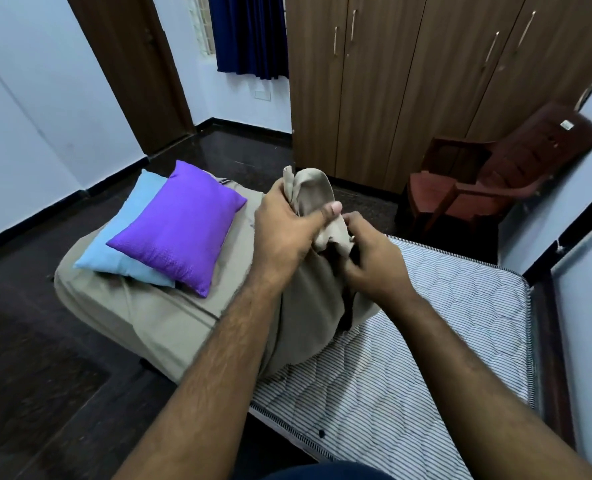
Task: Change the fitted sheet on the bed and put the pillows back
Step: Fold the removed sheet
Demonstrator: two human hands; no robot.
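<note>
While both hands grip it, beige sheet [170,317] bunched, half-off striped mattress [408,358].

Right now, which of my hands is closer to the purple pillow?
Left. Your left hand grips the beige sheet just beside the purple pillow; your right hand pinches the same sheet farther over, above the striped mattress.

The sheet [170,317] covers the far part of the mattress [408,341], and the two forearms hide more of it. The purple pillow [180,226] hides most of the blue pillow [121,251] beneath it. Beside the mattress, the dark bed frame [547,327] runs out of the right edge. The fingers [351,261] of the right hand [374,265] are tucked into the sheet's folds.
</note>
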